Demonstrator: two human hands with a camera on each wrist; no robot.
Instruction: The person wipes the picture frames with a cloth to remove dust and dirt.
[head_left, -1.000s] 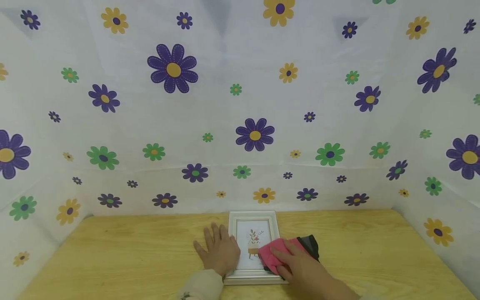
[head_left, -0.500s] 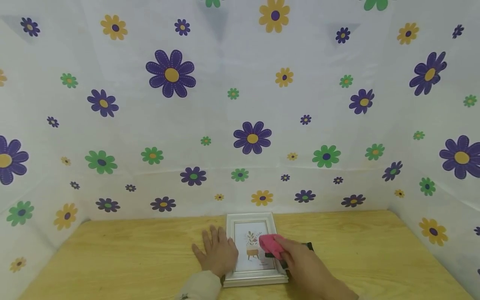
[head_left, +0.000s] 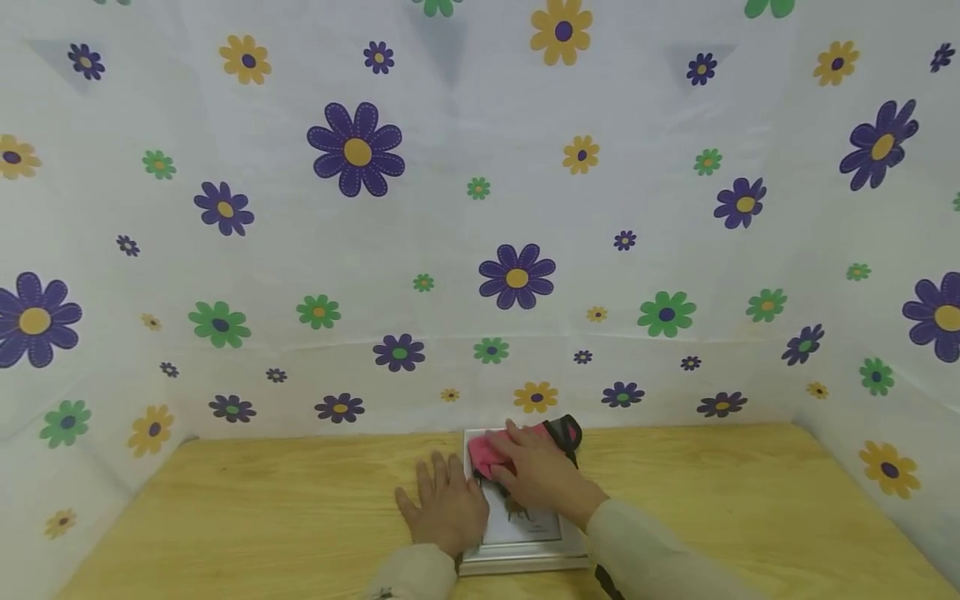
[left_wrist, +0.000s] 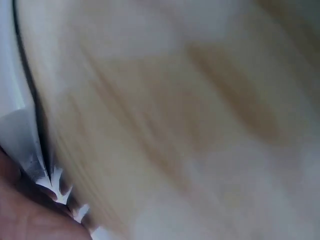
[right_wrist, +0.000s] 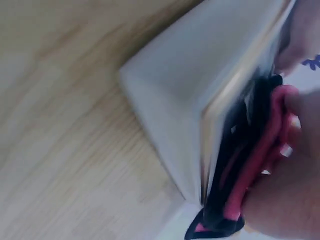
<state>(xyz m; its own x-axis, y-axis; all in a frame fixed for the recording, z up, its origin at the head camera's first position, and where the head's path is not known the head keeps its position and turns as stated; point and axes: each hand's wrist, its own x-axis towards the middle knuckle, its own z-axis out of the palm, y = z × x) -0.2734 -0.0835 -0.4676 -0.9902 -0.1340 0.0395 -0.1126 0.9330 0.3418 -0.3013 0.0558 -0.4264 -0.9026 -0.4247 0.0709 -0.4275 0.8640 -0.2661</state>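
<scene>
A white picture frame [head_left: 525,552] lies flat on the wooden table, with a plant print under its pane. My left hand [head_left: 450,510] rests with fingers spread on the frame's left side and the wood beside it. My right hand [head_left: 542,471] holds a folded pink cloth [head_left: 486,454] with dark edging against the upper part of the frame, covering most of the print. In the right wrist view the cloth [right_wrist: 260,155] lies along the pane, close to the frame's border [right_wrist: 170,85]. The left wrist view shows the frame's edge [left_wrist: 25,75] and a bit of the hand.
The wooden table [head_left: 300,508] extends to both sides of the frame. Behind it and at the sides hangs a white sheet [head_left: 442,233] printed with purple, green and yellow flowers.
My right hand has moved the cloth from the frame's lower right side up to its top end, and the cloth changed from bunched to spread. The left hand stays in place.
</scene>
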